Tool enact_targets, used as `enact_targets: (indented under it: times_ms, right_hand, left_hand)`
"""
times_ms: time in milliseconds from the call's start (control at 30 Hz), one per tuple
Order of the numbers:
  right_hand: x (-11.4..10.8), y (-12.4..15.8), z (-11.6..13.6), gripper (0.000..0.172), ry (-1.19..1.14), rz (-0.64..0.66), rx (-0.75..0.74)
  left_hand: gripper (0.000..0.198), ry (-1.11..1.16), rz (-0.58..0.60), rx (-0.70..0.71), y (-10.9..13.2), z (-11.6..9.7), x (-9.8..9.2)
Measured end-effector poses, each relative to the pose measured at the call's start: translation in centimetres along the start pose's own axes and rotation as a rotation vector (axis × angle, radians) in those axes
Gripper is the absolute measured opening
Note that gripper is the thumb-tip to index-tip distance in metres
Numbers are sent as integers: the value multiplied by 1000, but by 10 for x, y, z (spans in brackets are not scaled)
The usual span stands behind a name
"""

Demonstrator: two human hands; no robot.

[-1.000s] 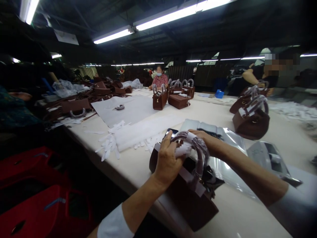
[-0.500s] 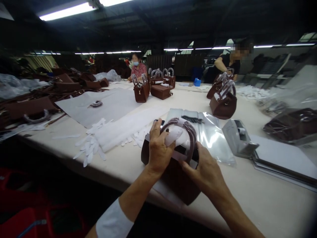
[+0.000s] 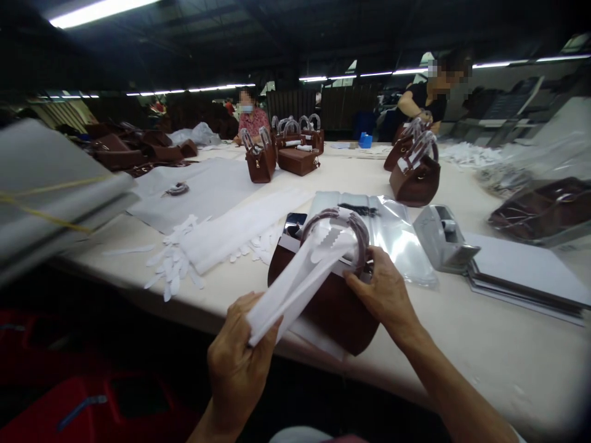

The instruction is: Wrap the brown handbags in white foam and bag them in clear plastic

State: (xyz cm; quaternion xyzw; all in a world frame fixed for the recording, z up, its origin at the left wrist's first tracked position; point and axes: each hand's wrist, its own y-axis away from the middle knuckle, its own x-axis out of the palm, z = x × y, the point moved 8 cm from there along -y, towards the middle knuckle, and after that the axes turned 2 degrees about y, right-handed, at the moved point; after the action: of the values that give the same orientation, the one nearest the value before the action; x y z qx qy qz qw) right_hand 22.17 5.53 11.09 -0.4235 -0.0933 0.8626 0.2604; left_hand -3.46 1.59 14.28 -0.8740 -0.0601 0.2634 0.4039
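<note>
A brown handbag stands at the table's near edge, its looped handles wrapped in clear film. My left hand pinches the near end of a folded white sheet, thin like tissue or soft foam. The sheet stretches from my fingers up to the bag's top, where its far part passes by the handles. My right hand grips the bag's right upper side, thumb on the front and fingers behind. A dark phone-like object lies just behind the bag's left corner.
Clear plastic bags, a grey tape dispenser and stacked boards lie to the right. White cut strips lie left. Finished-looking brown bags stand farther back. A grey bundle with yellow bands juts in left. Two people work across the table.
My left hand has left the handles and moved down toward me, drawing out the white sheet. My right hand stays on the bag. The grey banded bundle has come into view at left.
</note>
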Motion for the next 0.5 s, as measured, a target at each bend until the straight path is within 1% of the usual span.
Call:
enact_targets:
  times_ms: [67, 100, 200, 267, 333, 400, 433, 467, 500]
  right_hand:
    - [0, 0, -1, 41, 8, -14, -6]
    - [0, 0, -2, 42, 6, -24, -7]
    - [-1, 2, -3, 48, -26, -63, -23]
    - [-2, 3, -4, 54, -31, -93, -49]
    - [-4, 3, -3, 63, -13, -115, -93]
    - [-5, 2, 0, 73, 17, -109, -138]
    - [-4, 0, 2, 74, 28, -76, -151]
    - [-1, -2, 3, 70, 40, -23, -150]
    - [3, -5, 3, 62, 52, 39, -134]
  left_hand:
    - [30, -4, 11, 56, 21, 5, -6]
    - [29, -5, 27, 107, 31, 5, -5]
    - [21, 2, 108, 255, 61, -1, 11]
    - [21, 28, 143, 289, 77, -3, 25]
    - [23, 57, 168, 283, 87, 1, 38]
    - [24, 71, 199, 268, 91, 10, 50]
    - [24, 74, 209, 267, 92, 15, 53]
    - [23, 77, 214, 268, 90, 22, 56]
    - [23, 81, 215, 269, 88, 29, 58]
